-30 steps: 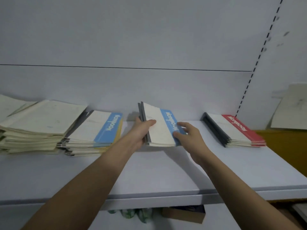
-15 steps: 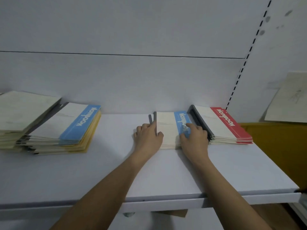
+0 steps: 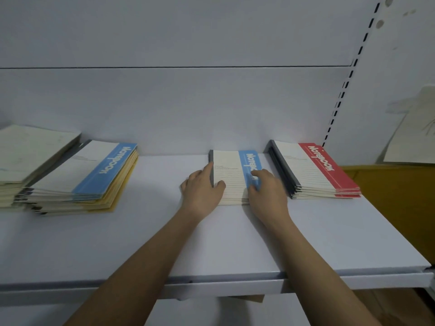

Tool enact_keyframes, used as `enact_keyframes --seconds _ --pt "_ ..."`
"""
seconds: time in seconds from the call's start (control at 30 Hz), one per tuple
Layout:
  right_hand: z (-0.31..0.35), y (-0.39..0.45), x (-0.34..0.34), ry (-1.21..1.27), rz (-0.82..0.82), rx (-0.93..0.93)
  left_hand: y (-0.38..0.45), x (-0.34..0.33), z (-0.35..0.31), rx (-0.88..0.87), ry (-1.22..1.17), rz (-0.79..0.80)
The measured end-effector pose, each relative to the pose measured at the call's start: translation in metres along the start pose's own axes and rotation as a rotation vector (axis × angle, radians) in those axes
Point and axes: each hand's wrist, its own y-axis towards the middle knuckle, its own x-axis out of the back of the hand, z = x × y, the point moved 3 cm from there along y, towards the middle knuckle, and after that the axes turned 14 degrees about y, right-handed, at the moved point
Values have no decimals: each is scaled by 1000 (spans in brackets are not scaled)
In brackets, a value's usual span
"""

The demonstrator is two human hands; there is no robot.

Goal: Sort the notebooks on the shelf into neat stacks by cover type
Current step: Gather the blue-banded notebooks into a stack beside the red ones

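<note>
since a second ago the small blue-band stack (image 3: 231, 176) has gone from tilted up in both hands to lying flat on the white shelf (image 3: 235, 243), just left of the red-band stack (image 3: 315, 170) and near it, little change from half a second ago. left hand (image 3: 202, 189) lies at its dark spine edge with thumb over the cover and fingers fairly straight, right hand (image 3: 266, 191) rests on the blue band with fingers loosely bent, pressing not clamping. cover is cream, lined, blue strip reading notebook; a bigger messy blue-band pile (image 3: 84, 177) and a plain cream pile (image 3: 26, 156) sit well apart at far left.
</note>
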Motion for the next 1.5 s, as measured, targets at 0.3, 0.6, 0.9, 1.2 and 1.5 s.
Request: enact_keyframes --seconds 0.3,0.6,0.9,1.2,1.5 --pt "8 -4 4 28 -77 20 -8 7 -3 -24 -75 -63" --pt "69 -20 -18 -16 -69 312 -26 77 35 -233 83 -70" --pt "201 -54 -131 -78 379 454 -15 204 182 -106 442 -152" --pt "272 -63 -235 -335 643 414 -22 262 283 13 473 -115" --pt "264 -106 -233 -427 583 417 -16 264 304 -117 429 -105"
